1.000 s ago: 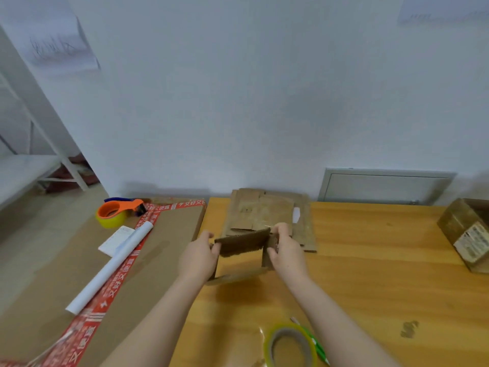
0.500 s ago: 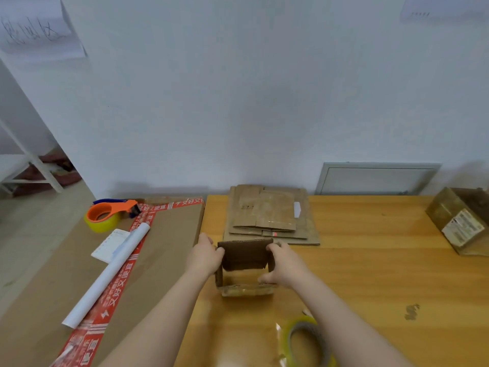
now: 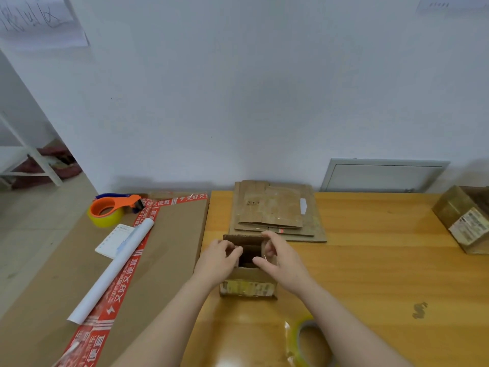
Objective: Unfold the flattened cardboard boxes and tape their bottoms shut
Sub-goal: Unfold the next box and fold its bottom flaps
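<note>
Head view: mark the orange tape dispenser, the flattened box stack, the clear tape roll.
orange tape dispenser (image 3: pixel 127 201), head view, orange handle.
flattened box stack (image 3: pixel 270 207), head view, top sheet's face.
clear tape roll (image 3: pixel 300 327), head view, upper-left rim.

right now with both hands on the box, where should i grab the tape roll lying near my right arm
Pinch the ring wall of the tape roll from above, thumb in the hollow core, fingers outside. It lies flat on the table with the core facing up, so the wall is probably the easiest hold.

Plain white wall (image 3: pixel 238 88) behind wooden counter (image 3: pixel 370 274); grey access panel (image 3: pixel 383 176) set low in wall. Pale floor (image 3: pixel 31 234) at left; white frame (image 3: pixel 31 160) stands there.
</note>
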